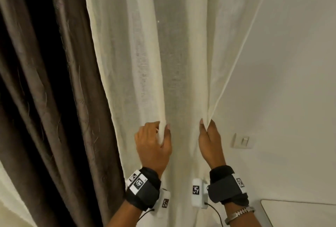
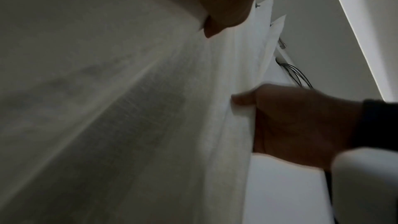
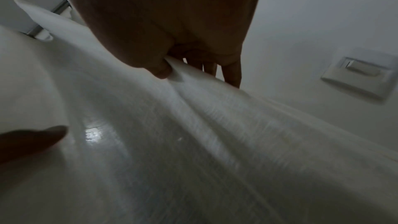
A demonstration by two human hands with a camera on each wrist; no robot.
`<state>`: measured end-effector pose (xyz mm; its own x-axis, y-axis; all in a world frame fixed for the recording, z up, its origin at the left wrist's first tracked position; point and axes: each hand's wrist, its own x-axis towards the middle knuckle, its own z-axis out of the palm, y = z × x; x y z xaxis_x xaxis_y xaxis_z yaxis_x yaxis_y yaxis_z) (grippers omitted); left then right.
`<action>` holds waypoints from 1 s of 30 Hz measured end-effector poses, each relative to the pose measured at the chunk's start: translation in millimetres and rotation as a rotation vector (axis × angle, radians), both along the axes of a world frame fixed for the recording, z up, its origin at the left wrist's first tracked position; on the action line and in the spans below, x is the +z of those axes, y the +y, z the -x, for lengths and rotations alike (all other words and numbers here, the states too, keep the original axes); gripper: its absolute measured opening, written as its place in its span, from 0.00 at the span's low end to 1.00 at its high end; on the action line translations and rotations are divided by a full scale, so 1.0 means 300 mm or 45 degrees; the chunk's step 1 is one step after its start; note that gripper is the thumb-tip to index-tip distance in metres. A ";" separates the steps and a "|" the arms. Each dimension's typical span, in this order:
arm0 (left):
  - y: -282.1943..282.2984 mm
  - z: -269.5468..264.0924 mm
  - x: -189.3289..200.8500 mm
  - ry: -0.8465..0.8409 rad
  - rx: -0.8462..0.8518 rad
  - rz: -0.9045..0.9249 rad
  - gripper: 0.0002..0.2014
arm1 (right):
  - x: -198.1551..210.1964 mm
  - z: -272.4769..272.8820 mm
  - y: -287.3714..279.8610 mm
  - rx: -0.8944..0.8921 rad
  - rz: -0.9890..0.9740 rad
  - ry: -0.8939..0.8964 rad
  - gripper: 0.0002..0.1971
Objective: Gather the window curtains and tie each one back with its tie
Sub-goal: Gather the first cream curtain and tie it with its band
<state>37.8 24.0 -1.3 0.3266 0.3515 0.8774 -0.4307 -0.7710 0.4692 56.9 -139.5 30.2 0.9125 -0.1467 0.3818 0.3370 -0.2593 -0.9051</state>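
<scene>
A cream sheer curtain (image 1: 154, 54) hangs in folds down the middle of the head view. A dark brown heavy curtain (image 1: 45, 99) hangs to its left. My left hand (image 1: 156, 139) grips a fold of the sheer curtain (image 2: 129, 108), thumb on the near side, fingers behind the cloth. My right hand (image 1: 207, 136) pinches the sheer's right edge (image 3: 193, 100) between thumb and fingers and holds it away from the wall. The right hand (image 2: 290, 122) also shows in the left wrist view, thumb pressed on the fabric. No tie is in view.
A white wall (image 1: 291, 63) lies to the right, with a light switch (image 1: 242, 140) beside my right hand; the switch (image 3: 357, 72) shows in the right wrist view too. A pale surface's corner (image 1: 298, 210) sits at the lower right. Black cables (image 2: 299, 76) run behind the sheer.
</scene>
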 end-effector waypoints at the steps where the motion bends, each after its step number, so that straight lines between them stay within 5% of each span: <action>1: -0.019 -0.014 -0.016 0.065 -0.083 -0.020 0.10 | 0.006 0.019 0.020 0.077 -0.010 -0.020 0.16; 7: -0.084 -0.079 -0.099 0.432 -0.503 -0.105 0.21 | 0.019 0.052 0.073 0.337 -0.038 -0.031 0.25; 11: -0.107 -0.056 -0.103 0.618 -0.763 -0.122 0.28 | 0.022 0.038 0.084 0.258 0.120 -0.013 0.32; 13: -0.093 -0.022 -0.092 0.625 -0.805 -0.186 0.28 | 0.017 0.015 0.075 0.162 0.111 0.025 0.25; 17: -0.015 0.023 -0.052 0.214 -0.381 -0.180 0.15 | 0.014 -0.026 0.013 0.015 0.007 0.075 0.21; 20: 0.050 0.020 -0.025 0.091 0.073 0.175 0.29 | 0.014 -0.052 -0.016 -0.075 0.020 0.042 0.19; 22: 0.083 0.008 -0.009 0.152 0.083 0.419 0.45 | 0.008 -0.060 -0.020 -0.088 0.021 0.042 0.20; 24: 0.100 -0.001 -0.002 0.253 -0.203 0.620 0.52 | 0.008 -0.046 -0.005 -0.058 0.037 0.043 0.21; 26: 0.086 -0.003 0.003 0.387 -0.635 0.686 0.45 | 0.010 -0.021 0.028 0.014 0.063 0.029 0.20; 30: 0.000 0.005 0.003 0.645 -1.023 0.427 0.42 | -0.039 0.025 0.108 0.238 0.178 -0.073 0.18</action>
<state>36.4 24.0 -0.3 0.8826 0.0666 0.4653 -0.4542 -0.1341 0.8808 49.4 -107.2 18.4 0.8950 0.0808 0.4388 0.4410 -0.3089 -0.8427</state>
